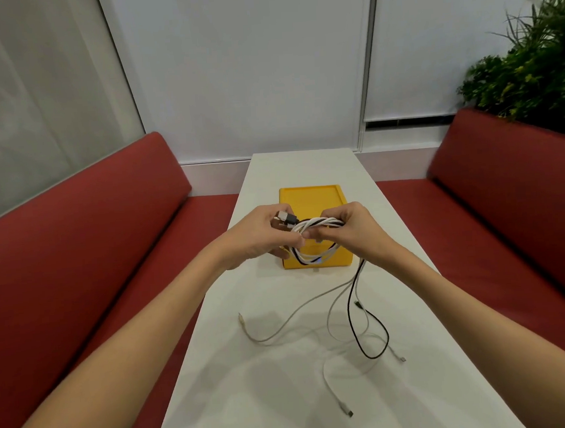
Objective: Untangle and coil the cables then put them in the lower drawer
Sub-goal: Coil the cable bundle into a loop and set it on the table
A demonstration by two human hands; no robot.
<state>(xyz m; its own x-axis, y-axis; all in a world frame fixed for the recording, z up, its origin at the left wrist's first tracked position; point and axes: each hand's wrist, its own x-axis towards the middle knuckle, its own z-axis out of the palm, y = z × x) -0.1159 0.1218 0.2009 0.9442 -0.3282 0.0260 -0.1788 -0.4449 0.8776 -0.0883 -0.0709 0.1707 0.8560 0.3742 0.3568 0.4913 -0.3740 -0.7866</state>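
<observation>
coiling is the step in hand, roughly midway by the look of it. the left hand (pixel 259 236) has its fingers curled round one side of a bundle of loops (pixel 318 226), white strands with a black one among them. a cluster of plugs (pixel 286 218) sticks out by its thumb. the right hand (pixel 355 232) grips the other side of the same bundle, fingers closed over the strands. both hold it in the air in front of the yellow drawer unit (pixel 310 199), which stands on the white table (pixel 219 399).

from under the right hand the uncoiled tails drop to the table: a black cable (pixel 348 309) that swings out in 1 wide loop, and white cables (pixel 312 298) that cross it and each other nearer the person. at least 3 free ends lie apart on the tabletop, 1 of them (pixel 349 413) close to the near edge.

the strands seem to be wound together as 1 coil, so the crossings below matter. my guess is that the next turn needs the right hand to draw up slack while the left pins the loops, with care that the black loop does not snag a white one. the drawer fronts are mostly hidden behind the hands, so i cannot tell whether the lower drawer is open.
</observation>
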